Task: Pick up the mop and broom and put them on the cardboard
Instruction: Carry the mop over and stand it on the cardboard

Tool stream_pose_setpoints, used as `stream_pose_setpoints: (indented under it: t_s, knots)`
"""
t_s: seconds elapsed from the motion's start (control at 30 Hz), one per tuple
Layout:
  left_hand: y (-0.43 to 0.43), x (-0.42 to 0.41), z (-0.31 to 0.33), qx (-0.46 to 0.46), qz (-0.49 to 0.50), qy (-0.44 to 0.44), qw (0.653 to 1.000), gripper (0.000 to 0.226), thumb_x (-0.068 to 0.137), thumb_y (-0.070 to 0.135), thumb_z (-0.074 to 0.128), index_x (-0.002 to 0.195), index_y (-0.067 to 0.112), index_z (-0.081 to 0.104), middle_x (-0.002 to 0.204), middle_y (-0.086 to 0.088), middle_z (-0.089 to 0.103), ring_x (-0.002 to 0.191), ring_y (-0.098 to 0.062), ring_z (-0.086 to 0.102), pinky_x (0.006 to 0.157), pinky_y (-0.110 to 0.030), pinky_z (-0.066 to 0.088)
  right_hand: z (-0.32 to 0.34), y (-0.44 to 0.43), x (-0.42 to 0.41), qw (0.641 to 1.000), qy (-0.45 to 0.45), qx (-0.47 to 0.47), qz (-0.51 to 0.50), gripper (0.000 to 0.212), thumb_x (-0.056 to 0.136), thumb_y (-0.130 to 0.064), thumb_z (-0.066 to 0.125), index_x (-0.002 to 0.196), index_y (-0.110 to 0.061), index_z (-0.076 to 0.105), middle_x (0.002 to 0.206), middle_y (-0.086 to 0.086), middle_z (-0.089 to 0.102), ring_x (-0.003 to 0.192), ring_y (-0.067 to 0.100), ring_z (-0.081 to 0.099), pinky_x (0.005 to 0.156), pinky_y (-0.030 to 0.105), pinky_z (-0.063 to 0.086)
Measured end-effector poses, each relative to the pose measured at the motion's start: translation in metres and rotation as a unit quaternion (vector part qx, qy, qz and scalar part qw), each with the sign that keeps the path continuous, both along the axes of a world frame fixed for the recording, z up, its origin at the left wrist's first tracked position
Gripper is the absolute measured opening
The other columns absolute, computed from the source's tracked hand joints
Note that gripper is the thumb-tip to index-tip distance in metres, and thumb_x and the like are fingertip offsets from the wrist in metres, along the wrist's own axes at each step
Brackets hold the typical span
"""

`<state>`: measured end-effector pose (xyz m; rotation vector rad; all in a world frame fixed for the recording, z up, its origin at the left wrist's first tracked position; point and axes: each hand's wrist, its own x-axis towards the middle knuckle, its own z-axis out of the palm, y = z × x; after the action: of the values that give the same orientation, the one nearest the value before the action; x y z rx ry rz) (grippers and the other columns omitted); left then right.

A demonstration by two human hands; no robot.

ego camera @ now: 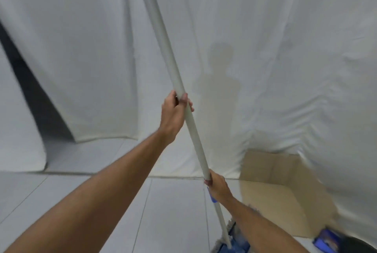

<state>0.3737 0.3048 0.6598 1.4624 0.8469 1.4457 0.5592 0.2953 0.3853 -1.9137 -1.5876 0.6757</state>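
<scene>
Left hand (173, 112) and right hand (218, 186) gripping mop (183, 93) pole, cardboard (281, 189) just right, bare floor (81, 191) left

The mop's pole (179, 81) runs straight out the top edge way above the left hand (173, 114), so no telling where it ends. Below the right hand (219, 188), the blue mop head (237, 242) is chopped by the bottom edge and partly behind that forearm. Off to that hand's right, the cardboard (279, 187) is smeared with blur, and some blue-and-dark thing (328, 240) in the corner is too cut off to identify.
</scene>
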Motion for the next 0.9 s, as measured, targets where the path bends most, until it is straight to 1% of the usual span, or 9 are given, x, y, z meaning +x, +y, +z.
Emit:
stream_pose_setpoints:
  t_s: [0.1, 0.23, 0.33, 0.4, 0.5, 0.57, 0.73, 0.8, 0.9]
  knots:
    - [-0.010, 0.087, 0.040, 0.036, -0.062, 0.037, 0.997, 0.012, 0.100, 0.019, 0.046, 0.091, 0.017, 0.054, 0.080, -0.008, 0.062, 0.072, -0.023, 0.064, 0.066, -0.034, 0.051, 0.036, -0.020, 0.062, 0.996, 0.048, 0.049, -0.056, 0.023, 0.084, -0.017, 0.053, 0.077, -0.037, 0.044, 0.076, -0.011, 0.055, 0.071, 0.014, 0.054, 0.064, 0.028, 0.043]
    - [-0.011, 0.179, 0.062, 0.068, -0.116, 0.048, 0.990, 0.013, 0.100, 0.020, 0.045, 0.095, 0.014, 0.056, 0.078, -0.008, 0.063, 0.069, -0.024, 0.063, 0.070, -0.040, 0.053, 0.062, -0.034, 0.123, 0.987, 0.073, 0.088, -0.113, 0.020, 0.082, -0.003, 0.051, 0.073, -0.019, 0.045, 0.068, -0.004, 0.050, 0.064, 0.013, 0.045, 0.060, 0.029, 0.035]
    - [-0.005, 0.253, 0.066, 0.086, -0.162, 0.048, 0.982, 0.016, 0.101, 0.019, 0.043, 0.097, 0.011, 0.057, 0.079, -0.010, 0.062, 0.068, -0.027, 0.061, 0.071, -0.041, 0.053, 0.067, -0.035, 0.183, 0.981, 0.092, 0.097, -0.143, 0.006, 0.088, -0.010, 0.057, 0.087, -0.016, 0.058, 0.081, 0.001, 0.060, 0.076, 0.017, 0.057, 0.066, 0.028, 0.041]
    - [0.002, 0.301, 0.066, 0.090, -0.179, 0.048, 0.979, 0.017, 0.101, 0.019, 0.043, 0.097, 0.011, 0.057, 0.079, -0.010, 0.061, 0.068, -0.027, 0.061, 0.071, -0.040, 0.053, 0.063, -0.029, 0.227, 0.976, 0.107, 0.102, -0.161, 0.010, 0.088, -0.013, 0.060, 0.097, -0.014, 0.064, 0.089, 0.004, 0.066, 0.085, 0.022, 0.064, 0.074, 0.030, 0.048]
    - [0.014, 0.354, 0.066, 0.091, -0.195, 0.053, 0.975, 0.017, 0.101, 0.019, 0.042, 0.096, 0.012, 0.057, 0.080, -0.012, 0.061, 0.068, -0.026, 0.060, 0.066, -0.034, 0.053, 0.055, -0.015, 0.278, 0.971, 0.130, 0.101, -0.173, 0.008, 0.087, -0.017, 0.063, 0.095, -0.019, 0.063, 0.099, 0.010, 0.072, 0.093, 0.026, 0.069, 0.088, 0.042, 0.055]
    - [0.026, 0.391, 0.063, 0.087, -0.205, 0.060, 0.973, 0.017, 0.102, 0.017, 0.041, 0.098, 0.011, 0.056, 0.082, -0.014, 0.059, 0.069, -0.027, 0.059, 0.061, -0.027, 0.052, 0.051, -0.003, 0.312, 0.969, 0.139, 0.095, -0.180, 0.008, 0.089, -0.016, 0.062, 0.097, -0.016, 0.062, 0.103, 0.012, 0.071, 0.096, 0.026, 0.068, 0.090, 0.044, 0.054]
    - [0.076, 0.460, 0.050, 0.079, -0.222, 0.067, 0.969, 0.018, 0.102, 0.015, 0.040, 0.104, 0.008, 0.056, 0.083, -0.015, 0.059, 0.071, -0.028, 0.059, 0.058, -0.023, 0.053, 0.040, 0.039, 0.382, 0.968, 0.162, 0.089, -0.171, 0.015, 0.089, -0.011, 0.064, 0.104, -0.008, 0.064, 0.102, 0.012, 0.069, 0.095, 0.027, 0.067, 0.089, 0.039, 0.055]
    - [0.105, 0.486, 0.040, 0.074, -0.232, 0.072, 0.967, 0.018, 0.103, 0.014, 0.039, 0.105, 0.008, 0.056, 0.085, -0.016, 0.058, 0.071, -0.028, 0.059, 0.059, -0.024, 0.056, 0.033, 0.064, 0.411, 0.967, 0.167, 0.091, -0.171, 0.019, 0.087, -0.006, 0.065, 0.107, -0.007, 0.064, 0.098, 0.007, 0.069, 0.090, 0.021, 0.067, 0.084, 0.029, 0.055]
    - [0.162, 0.528, 0.020, 0.068, -0.237, 0.070, 0.966, 0.018, 0.103, 0.014, 0.039, 0.105, 0.009, 0.056, 0.085, -0.016, 0.059, 0.072, -0.027, 0.060, 0.060, -0.025, 0.056, 0.018, 0.115, 0.458, 0.971, 0.162, 0.106, -0.141, 0.019, 0.085, 0.002, 0.062, 0.097, -0.012, 0.059, 0.086, 0.002, 0.063, 0.077, 0.011, 0.062, 0.070, 0.016, 0.053]
